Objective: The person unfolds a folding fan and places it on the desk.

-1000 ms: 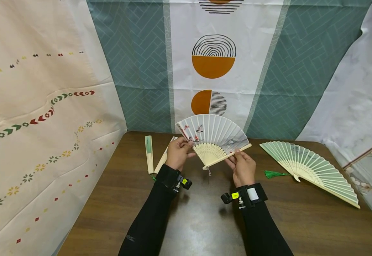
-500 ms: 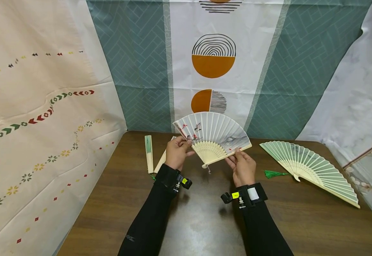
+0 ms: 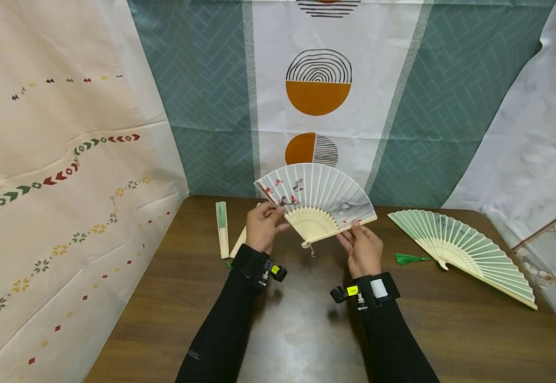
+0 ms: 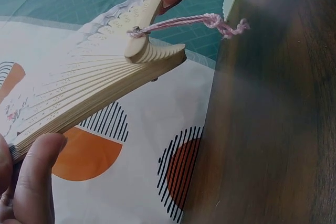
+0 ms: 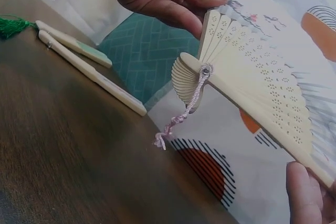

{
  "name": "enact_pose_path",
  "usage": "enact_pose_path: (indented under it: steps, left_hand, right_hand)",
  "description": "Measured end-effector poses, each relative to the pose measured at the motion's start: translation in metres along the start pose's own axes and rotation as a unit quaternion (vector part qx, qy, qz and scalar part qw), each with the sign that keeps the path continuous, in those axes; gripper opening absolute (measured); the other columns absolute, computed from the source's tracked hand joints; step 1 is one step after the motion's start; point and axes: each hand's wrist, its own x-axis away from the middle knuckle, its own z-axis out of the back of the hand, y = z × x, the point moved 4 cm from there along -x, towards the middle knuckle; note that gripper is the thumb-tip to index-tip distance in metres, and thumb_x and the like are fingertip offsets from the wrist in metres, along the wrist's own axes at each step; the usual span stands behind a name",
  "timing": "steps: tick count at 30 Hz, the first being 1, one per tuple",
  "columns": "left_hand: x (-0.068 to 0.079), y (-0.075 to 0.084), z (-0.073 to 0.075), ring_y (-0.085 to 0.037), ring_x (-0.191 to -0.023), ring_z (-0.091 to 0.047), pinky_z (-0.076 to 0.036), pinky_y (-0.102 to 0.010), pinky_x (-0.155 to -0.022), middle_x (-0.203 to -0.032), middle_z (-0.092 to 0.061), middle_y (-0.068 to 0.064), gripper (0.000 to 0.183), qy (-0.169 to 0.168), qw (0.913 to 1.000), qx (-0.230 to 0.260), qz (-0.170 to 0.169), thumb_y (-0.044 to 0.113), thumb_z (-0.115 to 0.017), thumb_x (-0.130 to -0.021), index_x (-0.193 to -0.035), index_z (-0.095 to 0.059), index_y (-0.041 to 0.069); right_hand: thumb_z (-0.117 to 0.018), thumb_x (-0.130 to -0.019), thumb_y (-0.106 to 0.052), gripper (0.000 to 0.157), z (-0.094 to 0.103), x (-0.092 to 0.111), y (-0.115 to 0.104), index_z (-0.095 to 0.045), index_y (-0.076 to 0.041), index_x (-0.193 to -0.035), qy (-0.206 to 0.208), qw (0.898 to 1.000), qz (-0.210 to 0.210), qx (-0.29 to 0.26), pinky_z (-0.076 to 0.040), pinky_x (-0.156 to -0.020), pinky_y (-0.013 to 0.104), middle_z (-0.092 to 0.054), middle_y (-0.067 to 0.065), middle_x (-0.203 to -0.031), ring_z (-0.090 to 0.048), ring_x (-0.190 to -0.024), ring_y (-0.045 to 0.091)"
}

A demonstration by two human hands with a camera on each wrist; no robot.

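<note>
Between both hands a white folding fan is spread out above the table, its pivot end lowest. Red blossoms, a bird and grey hills decorate the leaf. My left hand pinches the left edge of the fan, thumb on the near side. On the right edge, the fingers of my right hand grip the guard stick. A short pink knotted cord dangles from the rivet, plain in the right wrist view. The ribs still lie stacked thickly along the left edge in the left wrist view.
An opened green fan with a green tassel lies on the wooden table at right. Two folded fans lie at left: a green one and a pale one, partly behind the left hand. Patterned cloths hang behind.
The fan has opened a little wider, its left edge swinging outward to the left. Its upper rim and pivot have risen slightly. The right hand has barely moved.
</note>
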Motion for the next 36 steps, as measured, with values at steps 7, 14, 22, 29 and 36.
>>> enact_pose_path:
  steps: [7,14,22,29,36]
  left_hand:
    - [-0.0005,-0.0007,-0.0001,-0.008,-0.084,-0.072,-0.072,-0.029,-0.070,-0.090,-0.072,0.003,0.013,0.003,1.0000,0.006,-0.003,-0.008,-0.068,-0.109,-0.118,-0.075,-0.013]
    - [-0.0025,0.0001,0.0011,-0.009,-0.088,-0.073,-0.072,-0.028,-0.070,-0.094,-0.076,0.004,0.014,0.008,0.9997,0.021,-0.012,-0.007,-0.066,-0.111,-0.120,-0.076,-0.013]
    - [-0.0026,0.0019,0.0004,-0.009,-0.089,-0.072,-0.072,-0.028,-0.069,-0.092,-0.076,0.005,0.012,0.009,0.9992,0.037,-0.015,-0.007,-0.068,-0.110,-0.118,-0.075,-0.013]
    - [-0.0036,0.0016,0.0004,-0.009,-0.091,-0.074,-0.072,-0.027,-0.068,-0.093,-0.078,0.004,0.014,0.017,0.9981,0.055,-0.020,-0.008,-0.069,-0.109,-0.119,-0.076,-0.014]
    - [-0.0019,0.0029,0.0005,-0.010,-0.085,-0.074,-0.072,-0.027,-0.069,-0.091,-0.077,0.004,0.013,0.013,0.9979,0.061,-0.021,-0.005,-0.069,-0.110,-0.118,-0.076,-0.012]
  right_hand:
    - [-0.056,-0.122,-0.022,0.020,0.0010,0.0004,0.0007,-0.064,-0.003,-0.119,-0.002,1.000,-0.005,0.002,-0.073,-0.089,0.031,-0.080,-0.007,-0.097,-0.085,-0.095,0.007]
    - [-0.055,-0.121,-0.018,0.021,-0.0003,-0.0021,0.0006,-0.064,-0.005,-0.108,0.003,0.999,-0.013,-0.045,-0.073,-0.087,0.028,-0.079,-0.003,-0.095,-0.085,-0.090,0.008]
    - [-0.055,-0.121,-0.014,0.021,-0.0008,-0.0010,-0.0002,-0.065,-0.006,-0.104,0.006,0.998,-0.011,-0.064,-0.073,-0.083,0.027,-0.081,-0.001,-0.095,-0.085,-0.088,0.009]
    - [-0.053,-0.121,-0.012,0.016,-0.0008,-0.0003,-0.0002,-0.064,-0.001,-0.119,0.007,0.997,-0.023,-0.072,-0.072,-0.085,0.026,-0.080,-0.001,-0.097,-0.084,-0.090,0.009]
    - [-0.053,-0.121,-0.014,0.019,-0.0006,0.0002,-0.0005,-0.064,0.000,-0.125,0.008,0.997,-0.029,-0.078,-0.072,-0.087,0.025,-0.081,-0.001,-0.099,-0.084,-0.091,0.009]
